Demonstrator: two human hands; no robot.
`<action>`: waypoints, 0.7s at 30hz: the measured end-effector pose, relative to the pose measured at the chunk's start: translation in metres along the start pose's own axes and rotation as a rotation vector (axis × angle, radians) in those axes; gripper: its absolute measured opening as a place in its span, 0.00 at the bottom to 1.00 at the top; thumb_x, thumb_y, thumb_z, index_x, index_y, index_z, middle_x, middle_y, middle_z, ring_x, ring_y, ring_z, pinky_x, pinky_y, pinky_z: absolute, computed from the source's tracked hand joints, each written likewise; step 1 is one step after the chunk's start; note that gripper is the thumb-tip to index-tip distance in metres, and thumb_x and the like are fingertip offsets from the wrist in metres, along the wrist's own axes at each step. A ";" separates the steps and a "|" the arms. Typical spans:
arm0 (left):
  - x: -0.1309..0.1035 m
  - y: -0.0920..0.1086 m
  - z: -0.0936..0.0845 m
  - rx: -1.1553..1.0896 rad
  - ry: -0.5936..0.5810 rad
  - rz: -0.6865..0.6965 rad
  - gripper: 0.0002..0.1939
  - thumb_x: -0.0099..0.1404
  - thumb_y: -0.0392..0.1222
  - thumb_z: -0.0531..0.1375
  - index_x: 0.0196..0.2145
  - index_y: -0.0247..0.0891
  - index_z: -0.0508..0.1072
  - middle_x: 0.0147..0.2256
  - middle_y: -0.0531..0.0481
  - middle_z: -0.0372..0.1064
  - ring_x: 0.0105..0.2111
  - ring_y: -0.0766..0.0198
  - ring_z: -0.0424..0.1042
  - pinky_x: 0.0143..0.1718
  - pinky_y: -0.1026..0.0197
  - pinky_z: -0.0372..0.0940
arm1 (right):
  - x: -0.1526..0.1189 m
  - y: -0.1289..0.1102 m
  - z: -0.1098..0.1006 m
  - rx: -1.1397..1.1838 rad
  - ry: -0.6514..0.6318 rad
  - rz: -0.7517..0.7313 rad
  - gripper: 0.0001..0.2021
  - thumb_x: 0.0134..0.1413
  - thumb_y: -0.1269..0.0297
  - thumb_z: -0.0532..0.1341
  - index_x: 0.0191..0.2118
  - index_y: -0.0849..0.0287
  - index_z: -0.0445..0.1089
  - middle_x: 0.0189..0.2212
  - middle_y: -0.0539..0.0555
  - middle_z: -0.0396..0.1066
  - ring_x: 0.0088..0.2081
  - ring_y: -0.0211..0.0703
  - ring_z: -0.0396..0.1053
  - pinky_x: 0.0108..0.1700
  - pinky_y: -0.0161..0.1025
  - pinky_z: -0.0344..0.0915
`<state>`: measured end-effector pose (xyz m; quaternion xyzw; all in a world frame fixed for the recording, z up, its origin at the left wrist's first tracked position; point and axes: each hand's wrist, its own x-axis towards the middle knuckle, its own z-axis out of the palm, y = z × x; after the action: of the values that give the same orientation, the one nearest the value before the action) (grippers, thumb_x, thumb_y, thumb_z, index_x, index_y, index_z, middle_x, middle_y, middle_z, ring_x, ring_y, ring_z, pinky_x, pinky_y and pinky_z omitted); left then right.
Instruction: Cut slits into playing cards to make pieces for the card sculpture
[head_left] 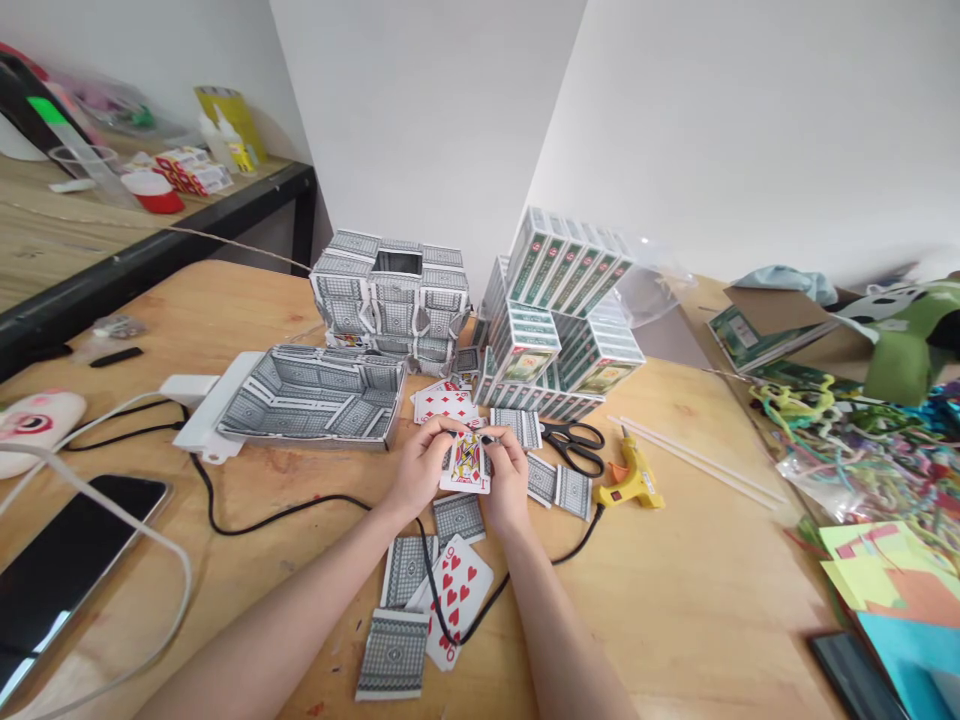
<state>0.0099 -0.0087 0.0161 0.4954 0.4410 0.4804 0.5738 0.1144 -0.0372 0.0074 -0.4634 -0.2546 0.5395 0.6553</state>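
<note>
My left hand and my right hand pinch a jack playing card by its two sides, face up toward me. Just beyond it lie several face-up red cards and a face-down card. Below my hands are more patterned card backs and a nine of hearts crossed by a black cord. Left of them sits an open tray built from cards. Behind the tray stands a larger structure made of cards.
Black scissors and a yellow glue gun lie to the right, with clear glue sticks past them. Boxed card decks are stacked behind. A white power strip and a phone are at left; colourful yarn at right.
</note>
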 end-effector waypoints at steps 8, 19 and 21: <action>0.004 -0.003 -0.010 0.322 -0.058 0.206 0.10 0.55 0.32 0.49 0.25 0.38 0.70 0.23 0.55 0.67 0.22 0.68 0.62 0.23 0.67 0.56 | 0.002 -0.002 0.000 0.086 -0.031 0.047 0.06 0.42 0.69 0.55 0.29 0.57 0.67 0.22 0.47 0.64 0.22 0.35 0.59 0.23 0.32 0.55; 0.004 0.004 -0.011 0.329 -0.140 0.371 0.09 0.58 0.32 0.51 0.28 0.38 0.70 0.30 0.51 0.68 0.34 0.64 0.66 0.38 0.62 0.59 | 0.010 0.004 -0.010 -0.051 -0.129 0.093 0.12 0.43 0.56 0.64 0.26 0.60 0.65 0.18 0.45 0.61 0.19 0.31 0.55 0.23 0.30 0.54; 0.006 0.005 -0.011 0.169 -0.146 0.294 0.07 0.54 0.33 0.53 0.28 0.38 0.70 0.31 0.49 0.67 0.35 0.62 0.65 0.38 0.61 0.59 | 0.011 0.003 -0.011 -0.078 -0.115 0.060 0.12 0.43 0.56 0.64 0.26 0.60 0.65 0.18 0.44 0.60 0.19 0.31 0.55 0.23 0.30 0.54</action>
<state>-0.0007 -0.0010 0.0200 0.6346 0.3596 0.4831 0.4843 0.1248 -0.0303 -0.0021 -0.4643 -0.2983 0.5744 0.6046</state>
